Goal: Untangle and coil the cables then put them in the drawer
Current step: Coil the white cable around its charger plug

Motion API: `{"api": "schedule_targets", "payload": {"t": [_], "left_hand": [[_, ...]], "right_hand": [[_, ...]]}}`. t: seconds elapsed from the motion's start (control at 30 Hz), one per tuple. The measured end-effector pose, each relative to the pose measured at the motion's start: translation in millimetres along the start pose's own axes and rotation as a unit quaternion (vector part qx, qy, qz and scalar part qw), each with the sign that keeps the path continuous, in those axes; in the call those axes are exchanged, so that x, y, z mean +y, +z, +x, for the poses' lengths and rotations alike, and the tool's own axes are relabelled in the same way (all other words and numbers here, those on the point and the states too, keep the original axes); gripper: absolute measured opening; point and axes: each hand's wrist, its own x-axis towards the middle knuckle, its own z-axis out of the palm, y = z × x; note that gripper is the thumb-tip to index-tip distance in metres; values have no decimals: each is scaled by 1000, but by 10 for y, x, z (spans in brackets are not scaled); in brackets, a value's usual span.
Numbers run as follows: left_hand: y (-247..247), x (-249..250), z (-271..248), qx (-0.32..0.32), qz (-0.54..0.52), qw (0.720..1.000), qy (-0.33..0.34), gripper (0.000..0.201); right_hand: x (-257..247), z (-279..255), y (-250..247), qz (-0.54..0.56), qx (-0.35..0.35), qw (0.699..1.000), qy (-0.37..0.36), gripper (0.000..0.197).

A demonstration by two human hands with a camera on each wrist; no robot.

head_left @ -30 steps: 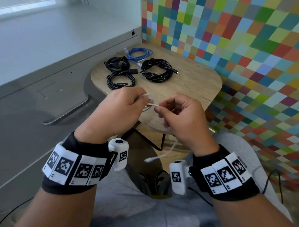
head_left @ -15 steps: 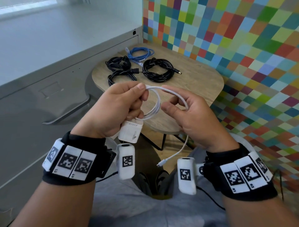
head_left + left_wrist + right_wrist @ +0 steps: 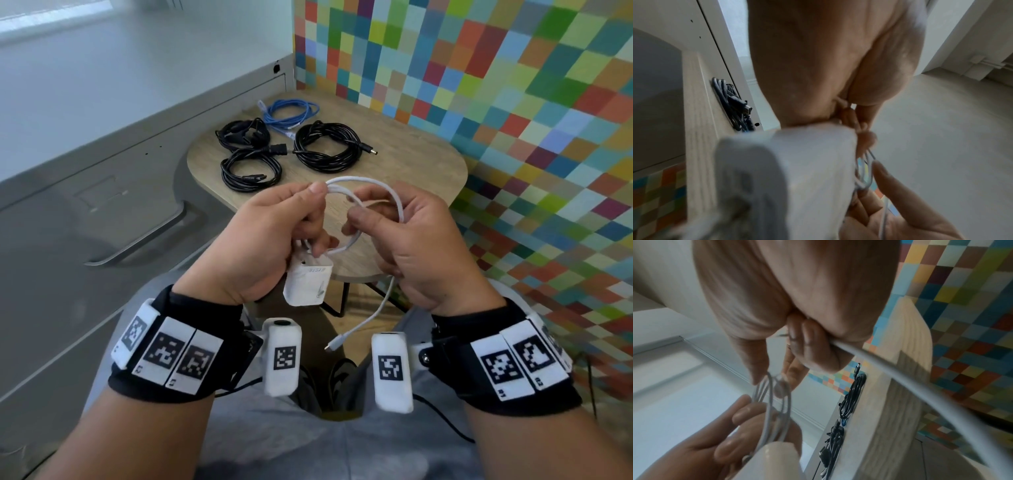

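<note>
Both hands hold a white cable [image 3: 349, 181] in front of me, wound into a small loop. My left hand [image 3: 274, 233] pinches the loop's top between thumb and fingers, and the cable's white charger block [image 3: 308, 284] hangs below that hand. My right hand [image 3: 407, 236] grips the loop's right side, and the loose tail with its plug [image 3: 334, 346] dangles under it. In the right wrist view the white cable [image 3: 890, 368] runs out of the curled fingers. Three black cable coils [image 3: 327, 147] and a blue cable coil [image 3: 291, 111] lie on the round wooden table [image 3: 411, 164].
A grey cabinet with a long drawer handle [image 3: 137, 240] stands to the left of the table. A colourful chequered wall [image 3: 513, 102] runs behind and to the right. My grey-trousered legs are below the hands.
The white cable went from a short pinched stretch to a wound loop held by both hands. The charger block came into view under the left hand, and the dangling tail has grown shorter.
</note>
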Motion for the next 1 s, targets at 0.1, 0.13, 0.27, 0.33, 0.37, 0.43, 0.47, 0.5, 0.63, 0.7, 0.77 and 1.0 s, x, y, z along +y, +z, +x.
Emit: {"api": "schedule_targets", "payload": {"t": [0.1,0.13,0.27,0.33,0.37,0.43,0.47,0.5,0.63,0.7,0.77,1.0], "left_hand": [[-23,56,-9,23,-54,998,-11,37],[-28,81,-14,26,-73,997,-17,37],[-7,124,-31,15,-150,988,-29,37],[5,106,-34,-14,-174,984,-21,36],[6,96,-35,-28,-178,983,-18,35],[12,78,-36,-46,-177,983,-15,33],[19,74,-37,-48,-173,984,-12,33],[29,69,-36,-46,-164,985,-8,33],[57,25,-8,-24,-116,993,9,35],[45,-7,13,-20,-105,994,15,35],[29,-31,25,-17,-94,995,19,32],[28,-3,25,17,-14,998,56,33]], "right_hand": [[-8,-6,-73,19,21,999,-23,19],[-25,0,-104,31,25,998,-39,15],[-24,60,-186,45,87,988,-116,28],[19,78,-173,-6,122,983,-134,27],[49,86,-161,-28,138,981,-130,26],[105,88,-127,-45,149,982,-108,26],[126,86,-104,-43,144,984,-95,26],[136,80,-74,-41,137,986,-83,23],[141,44,51,-38,96,993,-62,13],[118,21,90,-29,78,995,-58,14],[92,-5,88,-1,56,997,-47,24],[60,-53,122,94,3,996,-5,22]]}}
